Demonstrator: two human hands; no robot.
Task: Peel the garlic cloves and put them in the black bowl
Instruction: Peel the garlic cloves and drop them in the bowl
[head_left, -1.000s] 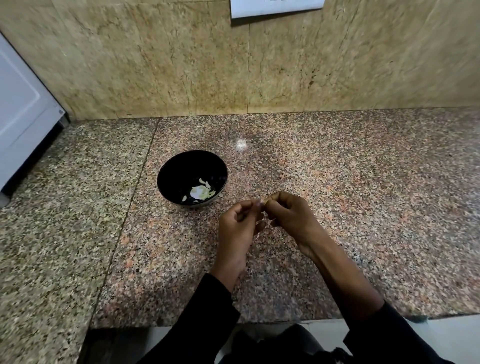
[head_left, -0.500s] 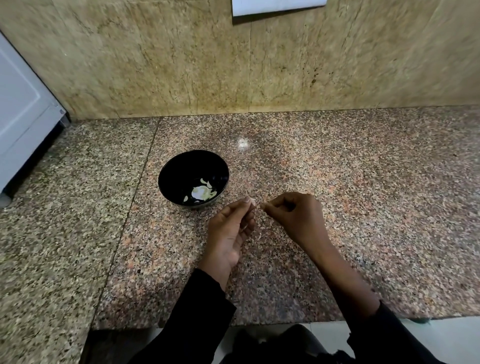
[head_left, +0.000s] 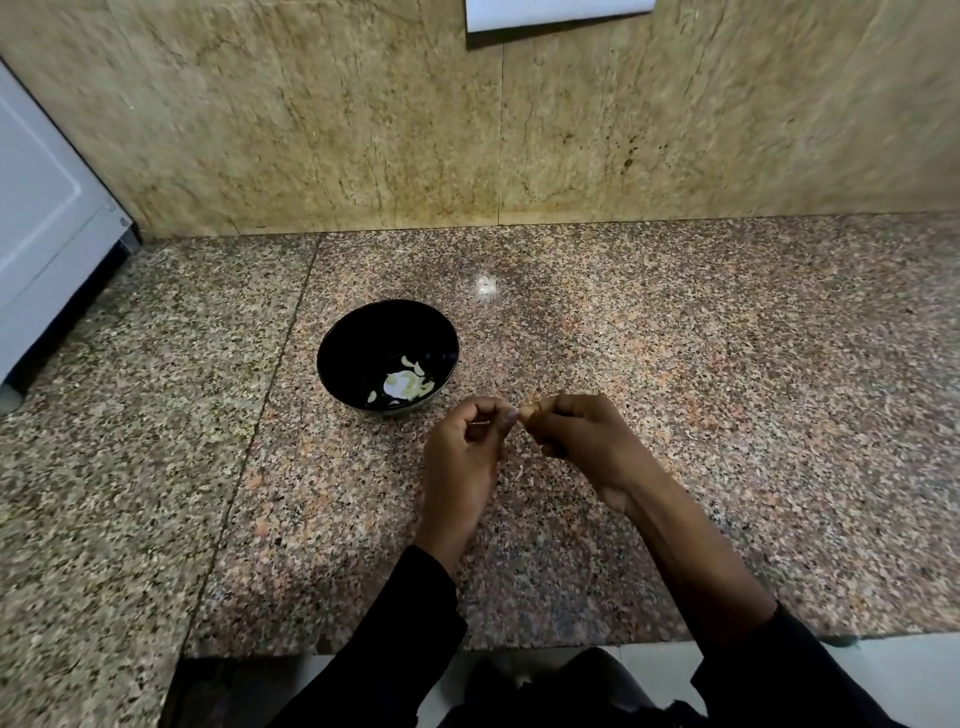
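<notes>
The black bowl (head_left: 347, 347) stands on the granite counter and holds several peeled garlic cloves (head_left: 404, 384). Just right of it and nearer to me, my two hands meet fingertip to fingertip above the counter. My right hand (head_left: 587, 441) pinches a small pale garlic clove (head_left: 525, 412) at its fingertips. My left hand (head_left: 462, 457) has its fingers curled, and its thumb and forefinger pinch the same clove from the left. Most of the clove is hidden by my fingers.
A thin scrap of garlic skin (head_left: 519, 473) lies on the counter under my hands. A white appliance (head_left: 41, 218) stands at the far left. The stone wall (head_left: 519, 130) closes the back, and the counter's front edge (head_left: 467, 647) runs below my wrists.
Half a second ago my hands had drawn slightly apart, the left with straighter fingers. Now they are back together and the left fingers are curled again.
</notes>
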